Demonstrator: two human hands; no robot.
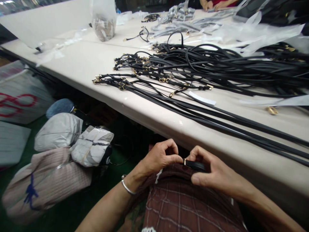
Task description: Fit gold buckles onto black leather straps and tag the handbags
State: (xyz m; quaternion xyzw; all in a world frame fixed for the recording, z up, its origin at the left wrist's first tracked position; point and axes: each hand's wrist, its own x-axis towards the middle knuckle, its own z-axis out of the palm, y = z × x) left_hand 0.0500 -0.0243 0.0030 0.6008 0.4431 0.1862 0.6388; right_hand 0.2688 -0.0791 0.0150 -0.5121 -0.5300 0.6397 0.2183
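Over my lap, my right hand (212, 169) is closed round a black strap (196, 166) with a gold-coloured buckle (185, 162) at its left end. The thumb and index finger of my left hand (161, 156) are pinched together right against that buckle. What lies between those left fingertips is mostly hidden. Beyond my hands, several long black straps (193, 114) run along the table's front edge, their gold-coloured buckles gathered at the left. A larger heap of black straps (217, 67) lies behind them.
The pale table (79, 69) has its edge just beyond my hands. A clear bag (103, 22) stands at the back, and plastic wrapping (253, 35) lies right. Wrapped bundles (93, 145) sit on the floor at left. Another person's hands (214, 4) show at the far side.
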